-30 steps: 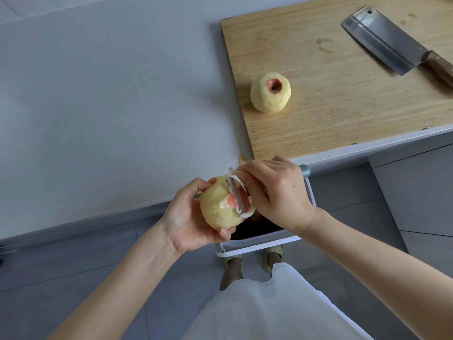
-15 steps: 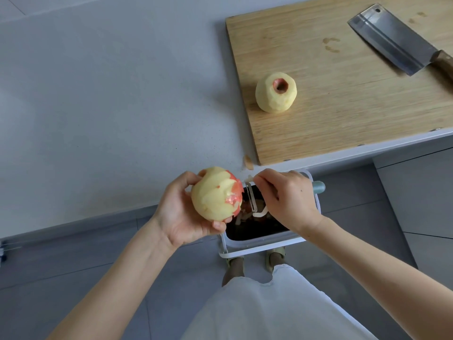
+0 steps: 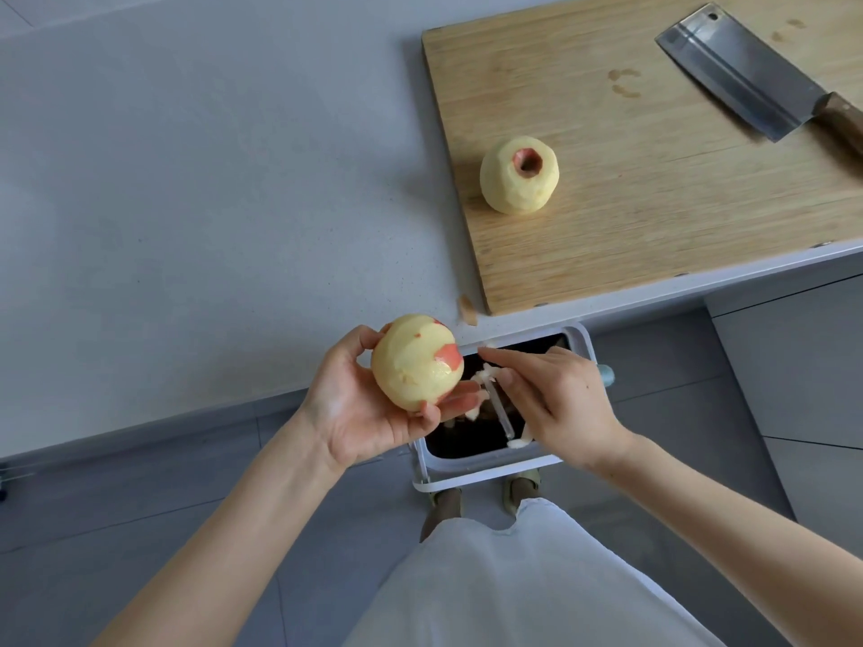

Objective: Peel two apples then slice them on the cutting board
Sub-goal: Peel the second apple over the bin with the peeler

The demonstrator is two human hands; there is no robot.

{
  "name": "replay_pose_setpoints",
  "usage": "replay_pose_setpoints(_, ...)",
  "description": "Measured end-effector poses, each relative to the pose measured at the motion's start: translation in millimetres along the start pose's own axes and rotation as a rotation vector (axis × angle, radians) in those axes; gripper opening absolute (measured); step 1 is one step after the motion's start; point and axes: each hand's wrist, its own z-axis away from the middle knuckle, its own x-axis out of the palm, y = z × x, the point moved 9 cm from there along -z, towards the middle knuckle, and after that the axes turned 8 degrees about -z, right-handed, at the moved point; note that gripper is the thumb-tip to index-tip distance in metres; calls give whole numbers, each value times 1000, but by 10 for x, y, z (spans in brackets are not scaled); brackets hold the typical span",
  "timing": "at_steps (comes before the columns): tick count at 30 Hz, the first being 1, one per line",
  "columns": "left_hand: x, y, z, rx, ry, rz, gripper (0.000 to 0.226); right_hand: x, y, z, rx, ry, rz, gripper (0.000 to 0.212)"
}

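Apple (image 3: 417,361), mostly peeled, few red skin patches left, held in left hand (image 3: 373,408) at frame centre, fingers curled round it, just off counter (image 3: 187,203) edge. Right hand (image 3: 555,399) just beside, pinching white peeler (image 3: 497,403) over open bin (image 3: 485,471); blade apart from fruit. Second apple (image 3: 519,175), fully peeled, stands on cutting board (image 3: 654,217), upper right. Cleaver (image 3: 733,72) lies flat near board's far right. Peel scrap (image 3: 467,310) on counter beside board's near corner.

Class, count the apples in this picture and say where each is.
2. One peeled apple stands on the cutting board; one apple with red patches rests in the left hand. No others show.
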Motion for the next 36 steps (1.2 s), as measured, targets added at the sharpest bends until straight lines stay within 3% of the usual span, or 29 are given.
replay_pose_setpoints(3, -11, -15, -14, -10, 31, -2, 65, -68, -18, -28, 2, 27, -1, 35)
replay_pose_setpoints(11, 86, -57, -56, -6, 0, -19, 39, -221, -419, -347, -94, 218, 175, 23)
replay_pose_setpoints(15, 111, -62, -55, 24, 29, -50, 35, -177, -494, -431, -143, 217, 232, 25)
replay_pose_setpoints(20, 109, -98, -19, 12, 18, -23, 38, -180, -372, -394, -128, 186, 126, 20)
replay_pose_setpoints(24, 242, -80, 52, -57, -164, 84, 48, -70, -41, -269, -43, 111, 175, 20)
replay_pose_setpoints(27, 340, -12, 95, -50, -240, 26, 55, -41, 83, -222, 42, 97, 194, 23)
replay_pose_setpoints(30, 236, 57, 92, 10, -182, -41, 62, -96, 96, -263, 115, 75, 211, 28)
replay_pose_setpoints(34, 55, 122, 87, 101, -51, -132, 50, 39, 243, -234, 378, -209, 234, 56)
replay_pose_setpoints(36, 21, 140, 87, 119, -28, -159, 40, 76, 332, -185, 430, -326, 371, 62)
